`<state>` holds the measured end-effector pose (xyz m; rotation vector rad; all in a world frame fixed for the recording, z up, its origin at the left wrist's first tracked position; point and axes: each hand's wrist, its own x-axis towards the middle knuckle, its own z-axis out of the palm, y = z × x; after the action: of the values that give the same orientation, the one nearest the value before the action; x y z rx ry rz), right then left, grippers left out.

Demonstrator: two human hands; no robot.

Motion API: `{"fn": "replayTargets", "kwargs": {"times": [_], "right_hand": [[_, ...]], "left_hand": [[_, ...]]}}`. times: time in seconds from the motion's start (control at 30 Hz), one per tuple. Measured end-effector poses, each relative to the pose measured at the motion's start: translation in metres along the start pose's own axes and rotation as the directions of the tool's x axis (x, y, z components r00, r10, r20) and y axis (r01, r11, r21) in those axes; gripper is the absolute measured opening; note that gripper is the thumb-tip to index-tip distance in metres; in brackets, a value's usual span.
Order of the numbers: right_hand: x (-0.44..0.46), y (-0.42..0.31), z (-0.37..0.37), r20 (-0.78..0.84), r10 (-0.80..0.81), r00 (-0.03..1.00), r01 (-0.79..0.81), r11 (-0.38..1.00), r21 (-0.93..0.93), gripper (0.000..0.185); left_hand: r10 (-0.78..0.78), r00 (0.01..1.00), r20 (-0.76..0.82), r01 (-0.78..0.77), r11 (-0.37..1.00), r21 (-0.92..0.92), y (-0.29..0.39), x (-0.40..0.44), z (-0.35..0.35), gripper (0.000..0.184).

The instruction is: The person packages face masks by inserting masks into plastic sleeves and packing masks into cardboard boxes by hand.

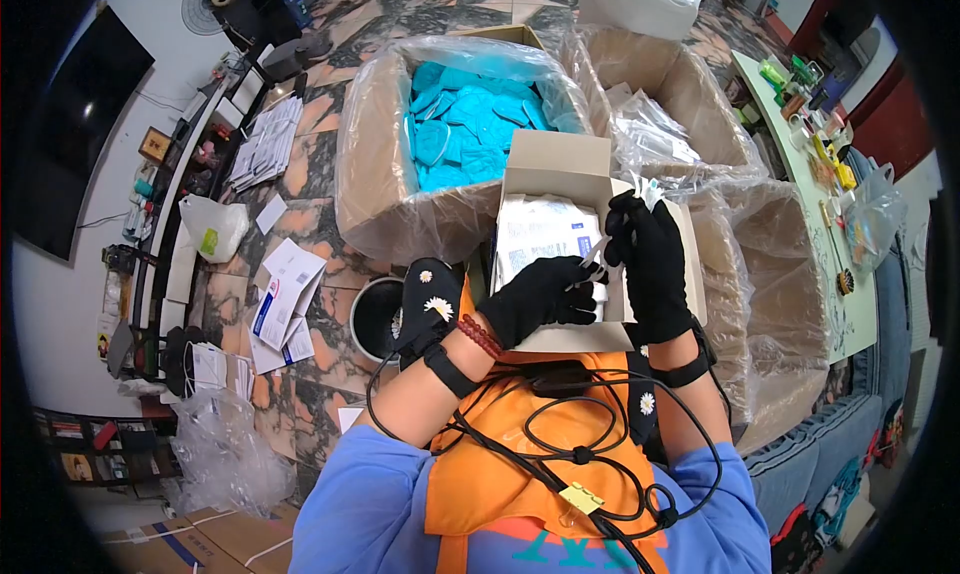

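An open white cardboard box (515, 164) rests at my lap, its flaps up. Inside lie flat white packets (545, 236) with blue and grey print. My left hand (540, 299), in a black glove, is over the box's near side, its fingers bent at a thin white strip (598, 252). My right hand (650, 264), gloved in black too, is closed above the box's right side. White pieces with a bit of blue (648, 190) stick out past its fingertips; their kind is unclear. Part of the box's inside is hidden by my hands.
Ahead stands a plastic-lined carton (375, 189) of turquoise face masks (465, 124). Another carton (690, 74) holds white packets; a further lined carton (785, 274) is at right. Flattened printed boxes (288, 294) and a black bin (378, 317) are on the floor at left. Black cables (570, 444) cross my lap.
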<state>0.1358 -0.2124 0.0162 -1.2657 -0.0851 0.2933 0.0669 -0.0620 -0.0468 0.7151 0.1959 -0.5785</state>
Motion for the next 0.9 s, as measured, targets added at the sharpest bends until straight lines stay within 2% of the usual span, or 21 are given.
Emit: {"fn": "replayTargets", "kwargs": {"times": [0.07,0.1,0.13,0.17,0.2,0.23,0.27,0.3,0.33,0.37,0.43,0.5,0.53,0.6,0.63,0.67,0.73,0.77,0.83,0.87,0.9], "right_hand": [[0.001,-0.001,-0.001,-0.027,0.011,1.0,-0.012,1.0,-0.012,0.02],[0.001,-0.002,-0.005,0.0,0.011,1.0,-0.011,0.999,-0.048,0.019],[0.001,-0.003,-0.009,0.025,0.012,1.0,-0.01,0.996,-0.084,0.019],[0.003,-0.004,-0.014,0.024,0.013,1.0,-0.011,0.996,-0.085,0.019],[0.005,-0.004,-0.019,0.131,-0.1,0.986,0.148,0.884,-0.444,0.022],[0.006,-0.004,-0.022,0.269,-0.162,0.949,0.31,0.625,-0.716,0.025],[-0.002,0.0,-0.024,0.372,-0.155,0.915,0.392,0.559,-0.731,0.034],[-0.008,-0.004,-0.024,0.439,0.037,0.898,0.341,0.573,-0.746,0.036],[-0.014,-0.011,-0.023,0.49,0.228,0.842,0.289,0.576,-0.765,0.038],[-0.019,-0.014,-0.021,0.491,0.227,0.841,0.29,0.576,-0.764,0.038],[-0.03,-0.018,-0.012,0.314,0.412,0.855,-0.048,0.666,-0.744,0.037],[-0.038,-0.018,-0.013,0.178,0.564,0.806,-0.392,0.735,-0.553,0.028],[-0.044,-0.012,-0.019,0.182,0.563,0.806,-0.389,0.737,-0.553,0.028],[-0.064,0.006,-0.034,0.197,0.113,0.974,-0.03,0.923,-0.383,0.031],[-0.074,0.005,-0.035,0.438,-0.25,0.863,0.497,0.57,-0.654,0.05],[-0.081,0.004,-0.037,0.438,-0.249,0.864,0.496,0.57,-0.654,0.05],[-0.093,0.001,-0.041,0.265,-0.149,0.953,0.292,0.69,-0.662,0.052],[-0.099,-0.004,-0.038,0.16,0.036,0.986,0.062,0.822,-0.567,0.054],[-0.106,-0.005,-0.038,0.196,-0.038,0.98,0.148,0.796,-0.587,0.055],[-0.108,-0.005,-0.039,0.233,-0.113,0.966,0.235,0.763,-0.602,0.057],[-0.107,-0.004,-0.039,0.202,-0.038,0.979,0.153,0.789,-0.595,0.06]], "left_hand": [[0.013,0.999,-0.047,-0.012,0.999,0.032,-0.007,0.008,-0.006,0.03],[0.151,0.988,0.044,-0.15,0.819,0.554,-0.007,0.012,-0.011,0.029],[0.215,0.957,0.192,-0.263,0.375,0.889,-0.009,0.015,-0.016,0.029],[0.224,0.971,0.087,-0.209,0.611,0.763,-0.013,0.018,-0.02,0.03],[0.224,0.971,0.087,-0.21,0.612,0.763,-0.009,0.015,-0.015,0.03],[0.311,0.938,0.151,-0.255,0.327,0.91,0.0,0.007,-0.006,0.032],[0.37,0.898,0.238,-0.259,0.008,0.966,0.007,-0.001,0.001,0.035],[0.446,0.858,0.254,-0.32,0.078,0.944,0.01,-0.009,0.0,0.038],[0.495,0.738,0.46,-0.478,-0.097,0.873,0.017,-0.011,0.001,0.03],[0.455,0.775,0.439,-0.443,-0.103,0.89,0.021,-0.014,0.004,0.023],[0.419,0.808,0.414,-0.406,-0.112,0.907,0.029,-0.02,0.013,0.019],[0.423,0.75,0.509,-0.398,-0.325,0.858,0.03,-0.021,0.008,0.015],[0.425,0.749,0.508,-0.396,-0.329,0.858,0.031,-0.023,0.007,0.015],[0.346,0.864,0.366,-0.449,0.202,0.87,0.028,-0.029,0.004,0.022],[0.341,0.867,0.364,-0.446,0.204,0.871,0.027,-0.033,0.003,0.022],[0.35,0.854,0.385,-0.472,0.21,0.856,0.027,-0.038,0.003,0.022],[0.373,0.826,0.423,-0.522,0.222,0.824,0.029,-0.05,0.002,0.024],[0.376,0.827,0.418,-0.52,0.225,0.824,0.033,-0.056,0.001,0.024],[0.351,0.504,0.789,-0.581,-0.538,0.61,0.039,-0.065,-0.001,0.016],[0.355,0.505,0.787,-0.58,-0.535,0.614,0.038,-0.068,-0.003,0.016],[0.357,0.537,0.764,-0.584,-0.496,0.642,0.038,-0.071,-0.004,0.017]]}}
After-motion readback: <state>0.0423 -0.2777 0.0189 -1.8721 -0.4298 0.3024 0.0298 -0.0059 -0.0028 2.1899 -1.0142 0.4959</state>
